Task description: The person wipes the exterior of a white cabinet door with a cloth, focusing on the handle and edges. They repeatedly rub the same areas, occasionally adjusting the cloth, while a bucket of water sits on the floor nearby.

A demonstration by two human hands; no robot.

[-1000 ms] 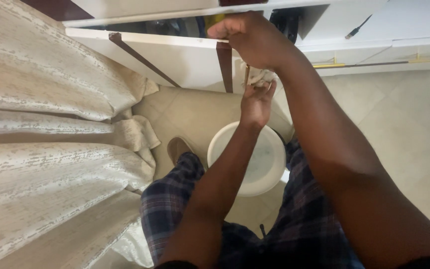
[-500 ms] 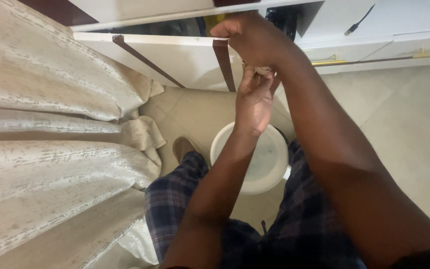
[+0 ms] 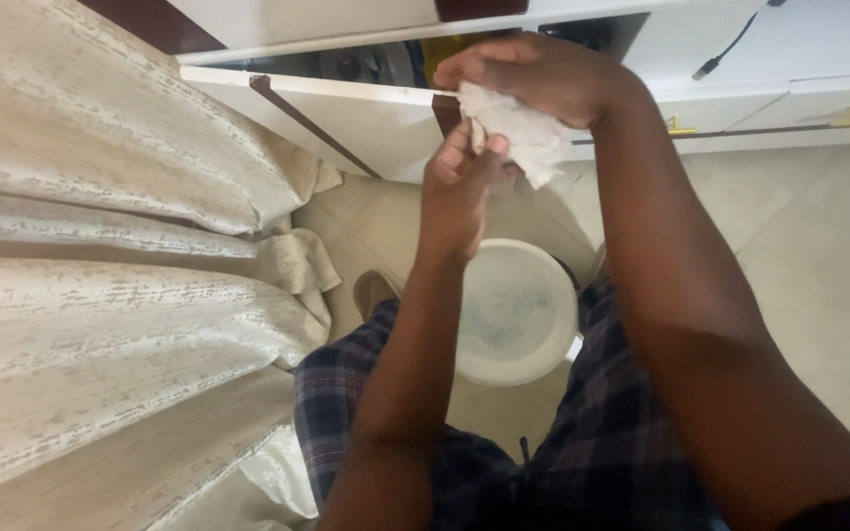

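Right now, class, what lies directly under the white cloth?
Under the white cloth, held by both hands, stands a white bucket on the tiled floor, with cloudy water inside. Its left rim is covered by the left forearm.

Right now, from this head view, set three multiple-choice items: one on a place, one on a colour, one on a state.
1. Where is the white bucket?
A. on the floor between the person's knees
B. on the cabinet top
C. on the curtain

2. What colour is the cloth?
A. red
B. white
C. black

3. How is the cloth held?
A. lying flat on the floor
B. hanging from a hook
C. bunched in both hands

Answers:
1 A, it stands on the tiles between the plaid trouser legs.
2 B, it shows white against the skin.
3 C, the right hand grips it from above and the left hand pinches it from below.
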